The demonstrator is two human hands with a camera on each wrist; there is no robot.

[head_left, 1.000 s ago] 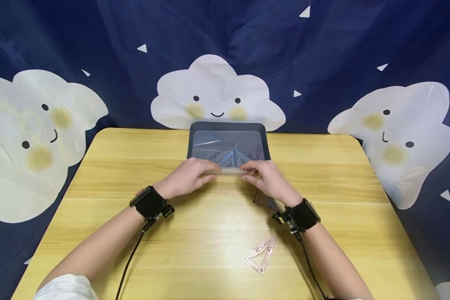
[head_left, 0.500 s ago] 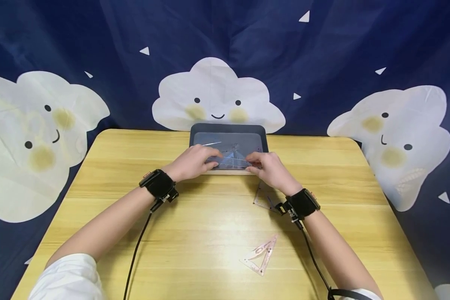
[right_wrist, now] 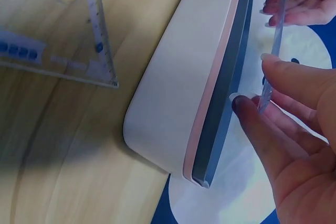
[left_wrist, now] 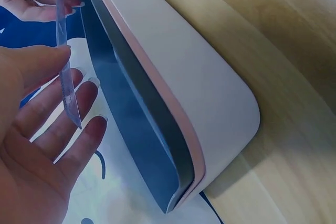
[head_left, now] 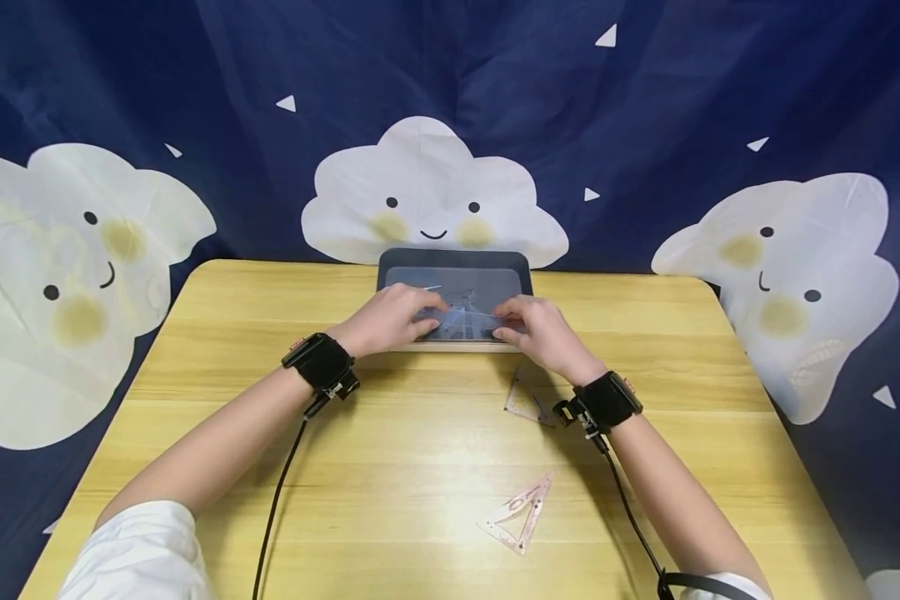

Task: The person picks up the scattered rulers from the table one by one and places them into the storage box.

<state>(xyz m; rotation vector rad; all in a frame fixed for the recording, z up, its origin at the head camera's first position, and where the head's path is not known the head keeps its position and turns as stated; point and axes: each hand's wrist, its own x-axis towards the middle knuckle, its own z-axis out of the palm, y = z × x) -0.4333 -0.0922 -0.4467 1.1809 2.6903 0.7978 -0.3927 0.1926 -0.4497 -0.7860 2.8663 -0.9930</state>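
Both hands hold a clear plastic ruler (left_wrist: 65, 85) level over the front part of a dark grey tray (head_left: 457, 257), one hand at each end. It is seen nearly edge-on, with fine tick marks. My left hand (head_left: 393, 318) pinches its left end between thumb and fingers, the other fingers spread below it. My right hand (head_left: 546, 333) pinches the right end in the same manner. Under the ruler, clear pieces lie in the tray, partly hidden by the hands. A clear set square (head_left: 527, 402) rests on the table beside my right wrist.
A pinkish set square (head_left: 519, 515) lies nearer on the wooden table (head_left: 390, 475). The tray sits nested in pink and white outer trays (left_wrist: 199, 66) at the table's back edge, before a dark blue cloud-print curtain (head_left: 435, 58). Cables trail from both wrist cameras.
Both hands have moved slightly farther from me with the ruler, from the tray's front rim to over its inside. The set squares on the table have stayed in place.
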